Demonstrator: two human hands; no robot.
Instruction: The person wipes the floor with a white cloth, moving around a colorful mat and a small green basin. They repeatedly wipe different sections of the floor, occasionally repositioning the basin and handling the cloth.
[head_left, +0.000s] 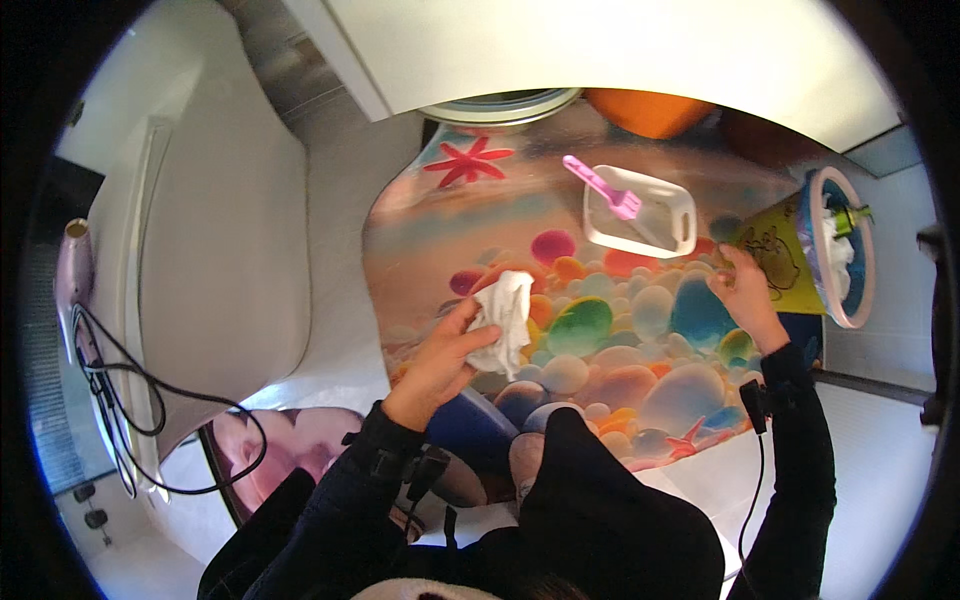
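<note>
A crumpled white cloth or tissue (503,318) is pinched in my left hand (447,358), held above the pebble-patterned mat (610,385). My right hand (745,295) is near the yellow-green side of a waste bin (783,250), its fingers apart and nothing visible in them. Beyond my hands a small white plastic basket (640,243) stands on the mat. Across its left rim leans a pink plastic tool (603,187) with a slotted, fork-like head.
The tilted bin holds crumpled white paper (838,262) and something green. A white cabinet front (620,50) juts in at the top, above an orange rounded object (648,112). A hair dryer (74,265) with a looped black cord lies left, past the pale fixture (220,240).
</note>
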